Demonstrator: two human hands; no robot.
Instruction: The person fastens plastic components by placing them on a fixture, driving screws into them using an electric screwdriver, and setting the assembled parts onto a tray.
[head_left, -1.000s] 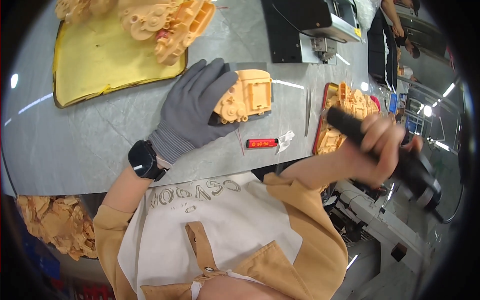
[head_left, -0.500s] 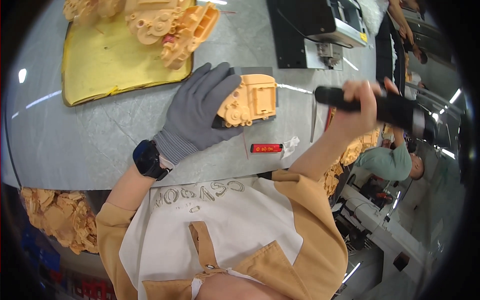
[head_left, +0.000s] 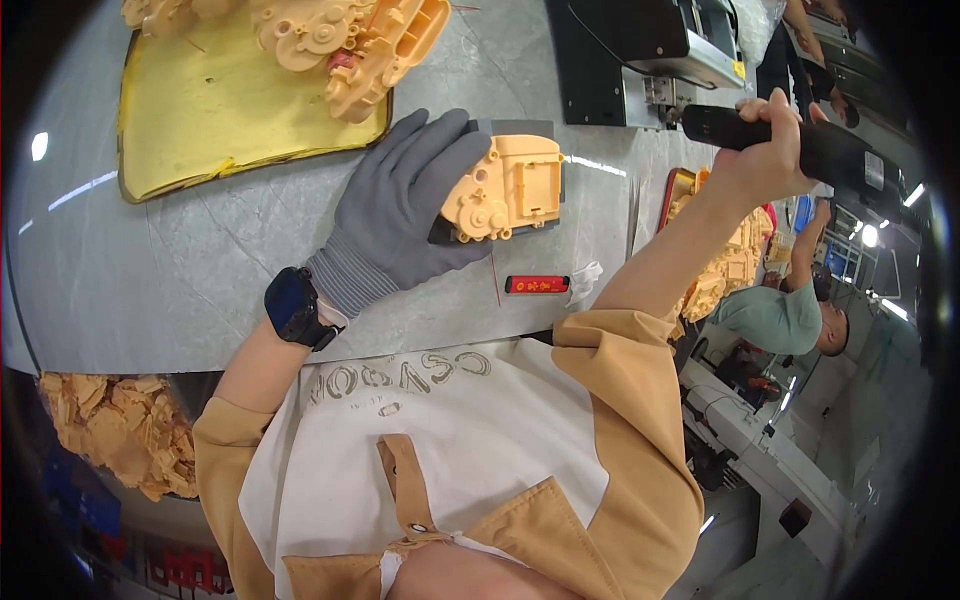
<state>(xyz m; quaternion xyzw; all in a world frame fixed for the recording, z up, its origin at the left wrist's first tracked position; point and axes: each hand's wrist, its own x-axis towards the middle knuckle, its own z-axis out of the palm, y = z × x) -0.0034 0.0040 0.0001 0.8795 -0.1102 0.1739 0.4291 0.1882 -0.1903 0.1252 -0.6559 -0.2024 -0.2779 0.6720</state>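
My left hand (head_left: 405,215), in a grey knit glove, lies flat on the grey stone-patterned counter (head_left: 180,280) with its fingers (head_left: 440,150) spread and pressed against the left side of a pale orange moulded plastic housing (head_left: 510,185), a boxy part with round gear-like bosses and a ribbed rectangular opening; the fingers steady it rather than closing round it, and my thumb sits under its lower edge. The housing rests on a thin dark grey pad (head_left: 520,128) that shows along its upper and right edges. My right hand (head_left: 765,150) is bare, raised well to the right of the housing, and clenched around the handle of a black cylindrical power tool (head_left: 800,145) that lies roughly level, its tip pointing left toward a black machine with a metal fixture (head_left: 640,60), up and right of the housing. Just below the housing and a little to its right lies a small red bar-shaped object (head_left: 537,284), with a scrap of white material (head_left: 585,280) touching its right end. Up and left of the housing is a yellow mat (head_left: 210,110) carrying more pale orange plastic parts (head_left: 370,45). Right of the housing, past my right forearm, a tray of similar orange parts (head_left: 735,260) shows. A black wristwatch (head_left: 293,305) sits on my left wrist.
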